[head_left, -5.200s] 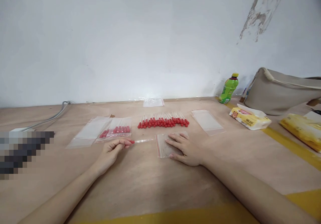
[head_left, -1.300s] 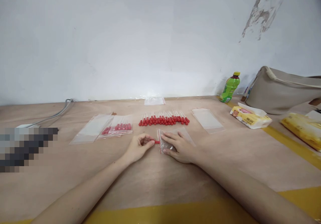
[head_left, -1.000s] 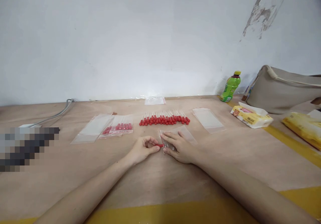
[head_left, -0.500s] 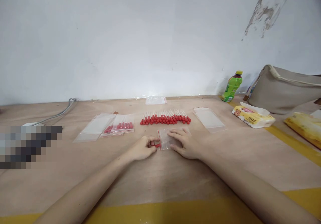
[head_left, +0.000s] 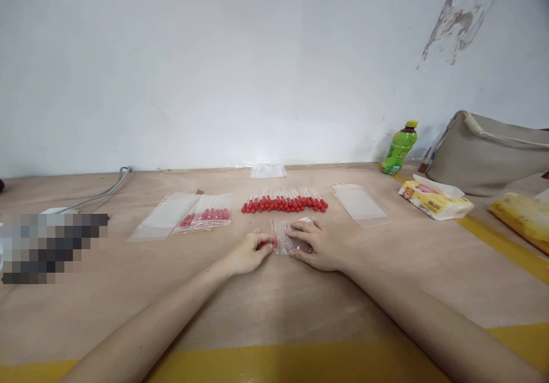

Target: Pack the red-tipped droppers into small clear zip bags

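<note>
Left grip [head_left: 251, 253] is clamping on a red piece [head_left: 268, 244] (mostly hidden there) at the mouth of a clear bag [head_left: 281, 244], right grip [head_left: 319, 248] is spreading apart over the bag, red-tipped sticks [head_left: 283, 203] are lying on the worktop [head_left: 274, 303] beyond both grips.

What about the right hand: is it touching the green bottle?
No, the right hand rests on a clear bag, apart from the bottle near the wall.

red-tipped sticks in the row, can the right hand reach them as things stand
Probably yes: the red-tipped sticks lie beyond the right hand with nothing upright between, though it would have to come off the clear bag.
</note>
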The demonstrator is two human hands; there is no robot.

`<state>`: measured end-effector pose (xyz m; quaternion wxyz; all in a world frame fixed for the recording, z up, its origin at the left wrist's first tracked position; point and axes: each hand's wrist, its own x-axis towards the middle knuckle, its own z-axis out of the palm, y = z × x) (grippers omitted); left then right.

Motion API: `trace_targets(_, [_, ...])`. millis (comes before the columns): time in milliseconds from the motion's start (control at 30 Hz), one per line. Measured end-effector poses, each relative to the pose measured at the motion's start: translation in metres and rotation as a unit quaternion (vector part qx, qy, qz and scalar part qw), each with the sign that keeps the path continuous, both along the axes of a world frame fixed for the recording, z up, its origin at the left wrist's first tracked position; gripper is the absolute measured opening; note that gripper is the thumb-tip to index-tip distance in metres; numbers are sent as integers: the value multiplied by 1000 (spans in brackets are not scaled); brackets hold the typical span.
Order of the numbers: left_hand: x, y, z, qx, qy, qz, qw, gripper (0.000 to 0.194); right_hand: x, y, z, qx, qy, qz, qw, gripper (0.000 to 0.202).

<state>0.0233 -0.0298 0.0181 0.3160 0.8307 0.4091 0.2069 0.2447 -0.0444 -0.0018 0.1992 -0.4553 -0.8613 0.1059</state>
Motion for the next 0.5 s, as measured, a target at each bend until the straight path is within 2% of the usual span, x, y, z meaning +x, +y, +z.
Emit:
trace_targets(133, [4, -4, -5, 36, 7, 42, 998, 28, -3, -1, 0, 14, 10, 16, 1000, 51])
trace_targets(300, [1, 3, -11, 12, -15, 49, 999, 33, -2, -2, 0, 14, 13, 17, 1000, 49])
trace_targets(500, [-4, 8, -13, -70, -68, 64, 993, 82, 15, -3, 2, -4, 4, -30, 1000, 64])
